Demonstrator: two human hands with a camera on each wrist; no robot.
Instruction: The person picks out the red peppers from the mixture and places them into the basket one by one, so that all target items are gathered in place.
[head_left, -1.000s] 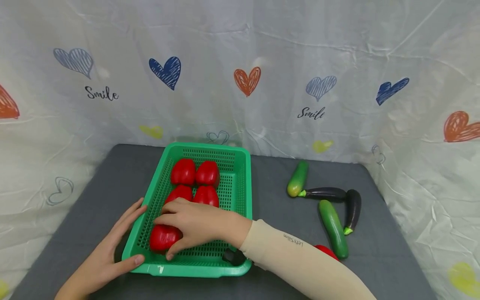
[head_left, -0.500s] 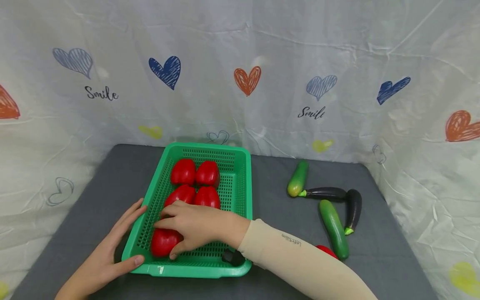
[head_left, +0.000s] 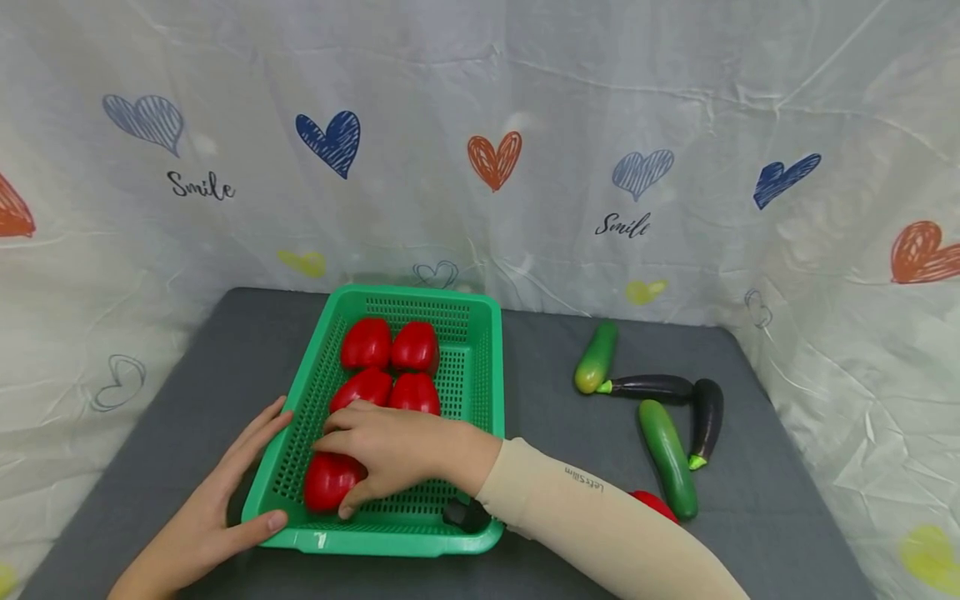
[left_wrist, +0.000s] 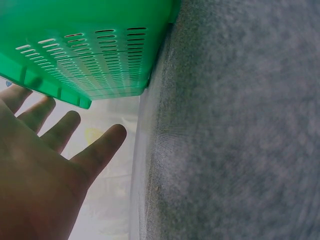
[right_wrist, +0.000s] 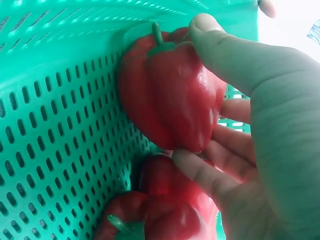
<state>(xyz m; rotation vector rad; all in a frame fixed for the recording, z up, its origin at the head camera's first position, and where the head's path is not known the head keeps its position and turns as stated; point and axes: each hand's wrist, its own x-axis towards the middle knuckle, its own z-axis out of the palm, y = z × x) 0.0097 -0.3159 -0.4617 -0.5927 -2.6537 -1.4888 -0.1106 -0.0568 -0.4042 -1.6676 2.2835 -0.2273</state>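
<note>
A green plastic basket point(head_left: 497, 367) stands on the table. Inside, my right hand point(head_left: 397, 446) grips a red bell pepper point(head_left: 327, 485) in the near-left corner. The right wrist view shows thumb and fingers round that pepper, its green stem towards the basket wall. Several other red bell peppers point(head_left: 367, 343) sit in pairs behind it. At the basket's left side is my left hand point(head_left: 213, 521), its thumb at the near-left rim and its fingers spread. In the left wrist view those fingers are straight, close to the basket's outer wall point(left_wrist: 90, 55).
On the table right of the basket lie green zucchini-like vegetables point(head_left: 667, 458) and dark eggplants point(head_left: 707, 421). Another red item point(head_left: 654, 504) shows partly behind my right sleeve. A printed curtain point(head_left: 420, 217) hangs behind the table point(head_left: 540, 400).
The held pepper has turned a little and shifted slightly towards the near side, with my right hand moving slightly right. My left hand stays by the basket.
</note>
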